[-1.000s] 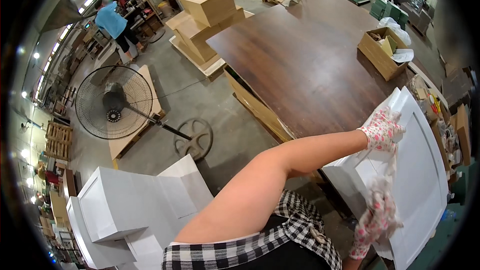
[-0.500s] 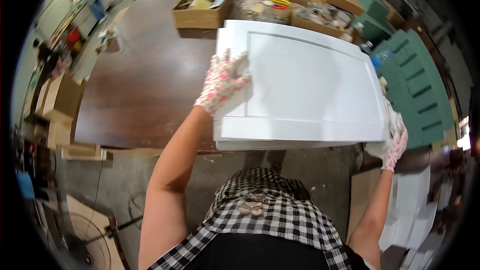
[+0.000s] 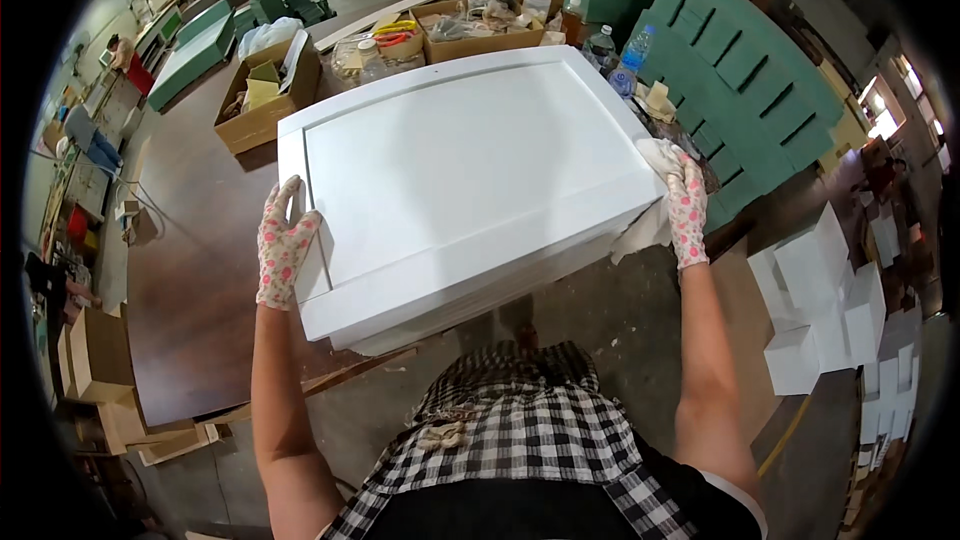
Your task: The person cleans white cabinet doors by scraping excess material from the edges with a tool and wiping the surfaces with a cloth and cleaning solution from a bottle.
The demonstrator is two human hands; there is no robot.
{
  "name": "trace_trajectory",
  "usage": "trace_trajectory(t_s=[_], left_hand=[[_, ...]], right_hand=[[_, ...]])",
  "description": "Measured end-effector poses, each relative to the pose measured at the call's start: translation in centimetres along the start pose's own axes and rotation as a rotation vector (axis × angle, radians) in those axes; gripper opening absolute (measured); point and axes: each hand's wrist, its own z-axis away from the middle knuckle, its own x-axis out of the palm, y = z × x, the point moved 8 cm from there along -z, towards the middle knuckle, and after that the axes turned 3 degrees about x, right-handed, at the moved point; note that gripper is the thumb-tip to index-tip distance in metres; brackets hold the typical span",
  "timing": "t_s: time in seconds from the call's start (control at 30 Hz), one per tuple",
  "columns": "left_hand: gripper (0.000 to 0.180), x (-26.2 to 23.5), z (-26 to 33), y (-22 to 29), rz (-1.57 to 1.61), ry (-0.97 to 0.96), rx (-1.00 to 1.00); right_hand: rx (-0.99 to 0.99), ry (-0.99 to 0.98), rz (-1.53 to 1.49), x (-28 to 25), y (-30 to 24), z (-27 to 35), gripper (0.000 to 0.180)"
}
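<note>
A large white cabinet door panel (image 3: 460, 175) with a recessed middle lies flat, its near edge jutting over the edge of the dark brown table (image 3: 190, 290). My left hand (image 3: 283, 252), in a flowered glove, grips the panel's left near corner. My right hand (image 3: 685, 205), gloved the same way, holds the panel's right edge with a white cloth (image 3: 648, 225) bunched under the fingers.
Open cardboard boxes (image 3: 265, 105) with odds and ends and plastic bottles (image 3: 632, 55) stand along the table's far side. Green foam slabs (image 3: 745, 80) lean at the right. White panels (image 3: 830, 310) are stacked on the floor at the right. People work far at the upper left.
The view has swung from the floor and fan to the table. The white panel, held at the right a second ago, now lies flat in front of me, with both hands on it.
</note>
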Motion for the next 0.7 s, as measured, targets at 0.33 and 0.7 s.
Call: trace_trajectory(t_s=[0.33,0.7], left_hand=[[0.058,1.4,1.4,2.2,0.055,-0.081,-0.038],[0.041,0.6,0.4,12.5,-0.052,0.076,0.159]], right_hand=[[-0.126,-0.007,0.108,0.3,-0.2,-0.9,0.038],[0.177,-0.433,-0.709,-0.3,1.0,-3.7,0.043]])
